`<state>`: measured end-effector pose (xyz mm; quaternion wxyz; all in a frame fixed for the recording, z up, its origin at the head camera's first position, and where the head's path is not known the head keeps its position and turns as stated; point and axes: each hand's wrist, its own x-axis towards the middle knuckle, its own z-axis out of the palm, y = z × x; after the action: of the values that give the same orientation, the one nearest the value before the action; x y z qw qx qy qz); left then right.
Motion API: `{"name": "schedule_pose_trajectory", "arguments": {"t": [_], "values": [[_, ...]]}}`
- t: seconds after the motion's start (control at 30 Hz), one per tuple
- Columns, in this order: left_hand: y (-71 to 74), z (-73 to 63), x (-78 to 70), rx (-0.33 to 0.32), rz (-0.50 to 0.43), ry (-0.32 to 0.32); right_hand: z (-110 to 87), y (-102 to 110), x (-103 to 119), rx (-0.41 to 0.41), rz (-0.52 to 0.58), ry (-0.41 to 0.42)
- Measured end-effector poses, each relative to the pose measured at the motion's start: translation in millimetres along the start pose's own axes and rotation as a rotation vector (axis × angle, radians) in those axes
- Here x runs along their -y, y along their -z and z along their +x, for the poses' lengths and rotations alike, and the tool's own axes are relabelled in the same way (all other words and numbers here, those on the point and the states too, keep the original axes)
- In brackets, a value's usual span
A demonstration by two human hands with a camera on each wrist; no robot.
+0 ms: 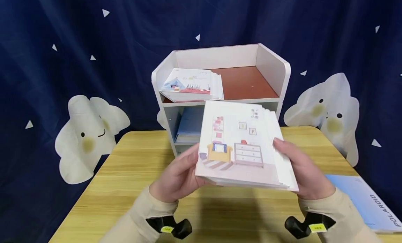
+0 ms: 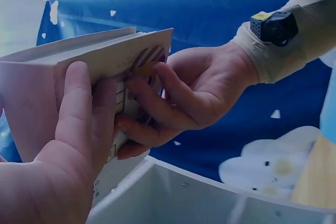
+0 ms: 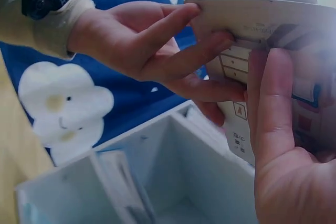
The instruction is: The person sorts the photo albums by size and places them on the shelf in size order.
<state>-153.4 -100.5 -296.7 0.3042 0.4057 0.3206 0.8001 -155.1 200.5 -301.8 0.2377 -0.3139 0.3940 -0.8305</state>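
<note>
Both hands hold a white illustrated booklet bundle [image 1: 232, 145] above the table, tilted up toward the head camera. Its cover carries a drawn yellow armchair and a chest of drawers, and layered edges show along its right side. My left hand [image 1: 180, 175] grips the lower left edge, fingers underneath. On the right edge, my right hand [image 1: 303, 166] lays its thumb over the layered side. Seen from below in the left wrist view, the fingers of the right hand [image 2: 194, 87] press against the underside, which also has printed drawings.
Behind stands a small white shelf unit [image 1: 273, 68] with a brown top board. A similar illustrated bundle [image 1: 188, 82] lies on its top left, and a blue folder [image 1: 190, 122] sits in the compartment below. A blue-white POLAROID book [image 1: 367, 201] lies on the wooden table [image 1: 125, 176] at right.
</note>
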Motion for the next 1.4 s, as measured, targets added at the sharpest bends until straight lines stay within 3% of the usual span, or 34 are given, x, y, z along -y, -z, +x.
{"name": "schedule_pose_trajectory", "arguments": {"t": [0.17, 0.3, 0.57, 0.77, 0.87, 0.97, 1.1, 1.2, 1.3, 1.33, 1.4], "values": [[-0.7, 22.8, -10.3, -0.026, -0.002, -0.045, 17.1, -0.8, 16.2, 0.082, 0.156, 0.091], [2.7, 35.0, -15.4, -0.069, -0.010, -0.048, 29.4, 0.1, 24.8, 0.114, 0.230, 0.112], [15.8, 54.4, -19.3, -0.147, -0.063, -0.065, 45.9, 8.1, 32.4, 0.181, 0.269, 0.131], [21.9, 66.3, -17.5, -0.181, -0.107, -0.078, 49.9, 17.1, 32.5, 0.168, 0.245, 0.154], [22.1, 70.6, -15.6, -0.192, -0.106, -0.064, 42.3, 18.0, 31.1, 0.061, 0.007, 0.207], [21.0, 74.4, -14.2, -0.189, -0.107, -0.047, 24.6, 12.8, 27.6, -0.159, -0.410, 0.282], [20.9, 75.8, -14.2, -0.183, -0.112, -0.039, -3.9, -4.1, 16.3, -0.366, -0.831, 0.489], [22.0, 74.5, -15.7, -0.184, -0.127, -0.045, -11.4, -22.9, 4.4, -0.336, -1.058, 0.801], [23.0, 73.7, -16.7, -0.179, -0.141, -0.060, 0.0, -43.3, -5.6, -0.303, -1.325, 1.105], [22.9, 73.8, -16.6, -0.178, -0.139, -0.065, 6.0, -48.1, -8.5, -0.284, -1.372, 1.179], [23.4, 74.6, -15.1, -0.175, -0.129, -0.069, 17.8, -56.1, -13.0, -0.291, -1.509, 1.248]]}}
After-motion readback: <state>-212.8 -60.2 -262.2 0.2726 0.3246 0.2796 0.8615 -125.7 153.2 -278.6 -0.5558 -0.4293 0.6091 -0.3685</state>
